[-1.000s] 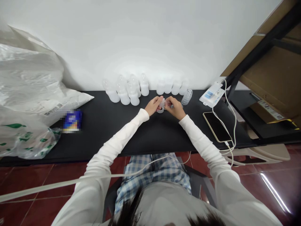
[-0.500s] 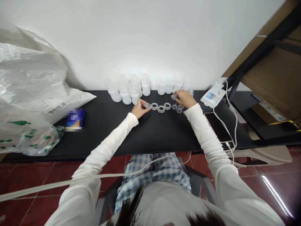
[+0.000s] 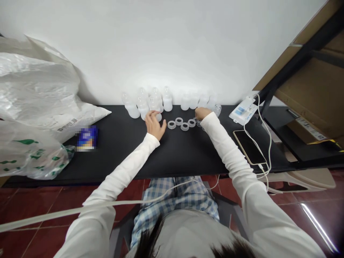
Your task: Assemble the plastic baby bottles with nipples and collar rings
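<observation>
My left hand (image 3: 154, 125) rests on the black table (image 3: 174, 150) with its fingers spread, reaching up to a translucent bottle (image 3: 155, 107) in the group of capped bottles (image 3: 142, 103) at the wall. Just to its right lies a row of clear plastic rings (image 3: 181, 123). My right hand (image 3: 202, 113) is curled over small clear parts (image 3: 198, 123) at the right end of that row, close to a ribbed clear piece (image 3: 217, 108); what its fingers hold is hidden.
More white bottles (image 3: 193, 100) stand along the wall. Large plastic bags (image 3: 34, 107) and a blue packet (image 3: 86, 137) fill the table's left. A phone (image 3: 248, 147), a white device (image 3: 242, 110) with cables and a cardboard-covered frame (image 3: 309, 71) are at the right.
Both hands left the middle of the table, where they held a ring together. Rings now lie in a row; my left hand moved to the bottles, my right hand to the small parts.
</observation>
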